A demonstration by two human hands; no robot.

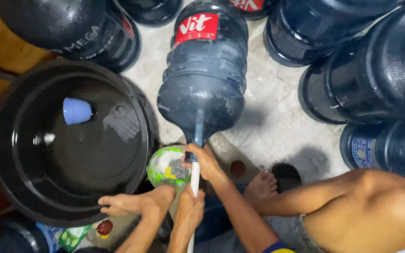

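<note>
floor (277,126): pale, maybe stone | on it: blue water jugs (205,75), black tub (71,140)

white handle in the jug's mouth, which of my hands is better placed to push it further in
Right: the right hand grips the white handle, in line with the blue jug; the left hand lies aside by the black basin.

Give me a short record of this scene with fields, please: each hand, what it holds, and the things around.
left hand: open, resting on the rim of the black tub
right hand: shut on a white rod
white rod: points into the neck of the blue jug, which lies tilted
third hand: at the jug's neck; owner unclear
in tub: water, blue cup
around: other dark jugs
</note>
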